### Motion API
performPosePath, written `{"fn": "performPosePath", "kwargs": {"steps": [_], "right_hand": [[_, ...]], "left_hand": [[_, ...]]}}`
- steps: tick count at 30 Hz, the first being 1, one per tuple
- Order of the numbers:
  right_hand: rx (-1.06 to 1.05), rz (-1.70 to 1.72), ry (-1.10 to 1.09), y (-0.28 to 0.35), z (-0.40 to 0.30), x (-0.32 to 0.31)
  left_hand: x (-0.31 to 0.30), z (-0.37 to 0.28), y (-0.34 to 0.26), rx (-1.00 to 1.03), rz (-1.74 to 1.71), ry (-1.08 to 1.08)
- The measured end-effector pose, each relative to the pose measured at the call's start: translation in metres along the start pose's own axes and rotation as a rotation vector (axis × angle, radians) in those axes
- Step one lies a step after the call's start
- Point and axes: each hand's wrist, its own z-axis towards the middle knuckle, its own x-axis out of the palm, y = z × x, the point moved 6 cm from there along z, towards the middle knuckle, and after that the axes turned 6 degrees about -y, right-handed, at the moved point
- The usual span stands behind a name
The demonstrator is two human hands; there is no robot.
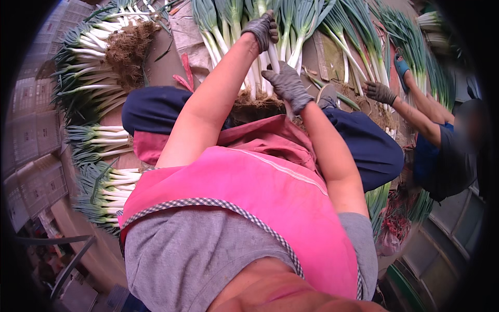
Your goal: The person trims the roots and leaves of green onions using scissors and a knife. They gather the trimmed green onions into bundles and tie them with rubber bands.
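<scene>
My left hand (pixel 262 30), in a grey work glove, is closed around the upper stem of a leek (pixel 273 56). Lower on the same stem lies my right hand (pixel 290 86), also gloved, with its thumb across the white part and the fingers partly hidden. A pale end (pixel 289 110) shows below the right palm; whether it is the leek's base or a loose skin, I cannot tell. Behind and under both hands lies a row of leeks (pixel 253 80), green leaves pointing away and brown roots (pixel 255 102) towards my lap.
Rooted leeks (pixel 93 52) and neat white-stemmed bundles (pixel 109 195) line the left side, by stacked plastic crates (pixel 31 128). At right sits another person, whose gloved hand (pixel 380 93) is near more leeks (pixel 368 50). A red tie strip (pixel 186 74) lies by my knee.
</scene>
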Motion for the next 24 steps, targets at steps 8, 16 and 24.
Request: {"fn": "performPosePath", "kwargs": {"steps": [8,16,24], "right_hand": [[0.137,0.239,0.055,-0.008,-0.088,-0.007],[-0.171,-0.057,-0.149,0.026,-0.089,0.007],[-0.307,-0.099,-0.031,0.058,-0.079,0.051]], "left_hand": [[0.006,-0.018,-0.03,-0.03,-0.223,0.457],[-0.015,-0.101,-0.077,0.397,0.008,-0.156],[-0.034,-0.167,-0.143,0.6,0.096,-0.29]]}}
